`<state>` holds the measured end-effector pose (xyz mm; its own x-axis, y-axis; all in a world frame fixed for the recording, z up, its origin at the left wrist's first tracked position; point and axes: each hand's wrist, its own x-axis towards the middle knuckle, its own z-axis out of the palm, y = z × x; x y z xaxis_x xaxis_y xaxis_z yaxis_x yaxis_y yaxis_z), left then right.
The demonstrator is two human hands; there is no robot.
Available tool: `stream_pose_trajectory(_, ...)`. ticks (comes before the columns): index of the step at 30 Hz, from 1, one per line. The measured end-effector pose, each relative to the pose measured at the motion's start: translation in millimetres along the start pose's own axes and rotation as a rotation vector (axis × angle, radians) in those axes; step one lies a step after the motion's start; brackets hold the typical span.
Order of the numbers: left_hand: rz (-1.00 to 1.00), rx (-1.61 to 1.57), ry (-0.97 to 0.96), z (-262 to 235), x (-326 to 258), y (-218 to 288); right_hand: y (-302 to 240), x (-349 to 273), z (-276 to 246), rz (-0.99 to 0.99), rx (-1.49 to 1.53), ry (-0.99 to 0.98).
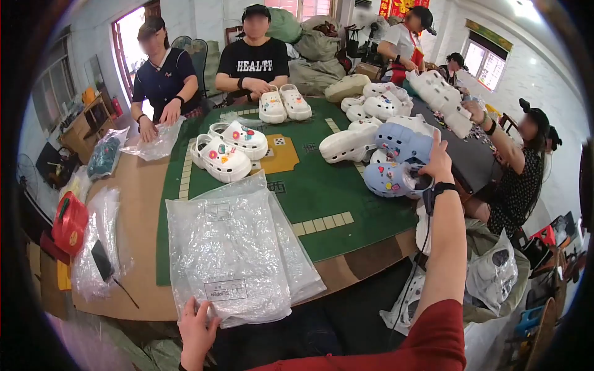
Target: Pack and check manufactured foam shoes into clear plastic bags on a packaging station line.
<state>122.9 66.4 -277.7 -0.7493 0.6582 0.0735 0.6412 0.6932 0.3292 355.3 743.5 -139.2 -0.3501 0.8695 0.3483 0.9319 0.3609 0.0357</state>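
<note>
At the near edge of the table, my left hand [197,331] rests its spread fingers on the lower edge of a clear plastic bag [229,247]. This bag lies flat on top of at least one more. On the right, my right hand [438,159] reaches out and grips a pair of light blue clogs [399,145] with colourful charms; part of the grip is hidden by the shoes. White clogs [348,145] lie right beside and behind the blue pair. A charmed white pair [229,151] stands beyond the bags, and another white pair [284,104] is farther back.
Co-workers sit and stand around the green-topped table [322,191]. One person's hands touch a clear bag [158,139] at the left. A red pouch [69,222], a phone [102,260] and loose plastic lie on the left side. A sack of bagged clogs [492,272] stands at the lower right.
</note>
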Motion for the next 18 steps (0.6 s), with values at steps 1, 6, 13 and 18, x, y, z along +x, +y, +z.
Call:
stream_pose_trajectory(1,-0.002,-0.005,0.007,0.0,-2.2,0.0,-1.8,-2.5,-3.8,-0.028,0.067,0.039)
stream_pose_trajectory(6,0.036,-0.016,0.044,-4.6,-0.3,3.5,-9.5,-23.8,11.5,-0.162,-0.168,0.231)
stream_pose_trajectory(13,0.064,-0.059,0.097,3.1,-5.9,-4.9,-18.2,-76.8,12.7,-0.163,0.149,0.253)
stream_pose_trajectory(18,0.087,-0.062,0.128,7.4,-8.4,-11.4,-62.7,-132.6,-29.8,-0.071,0.339,0.036)
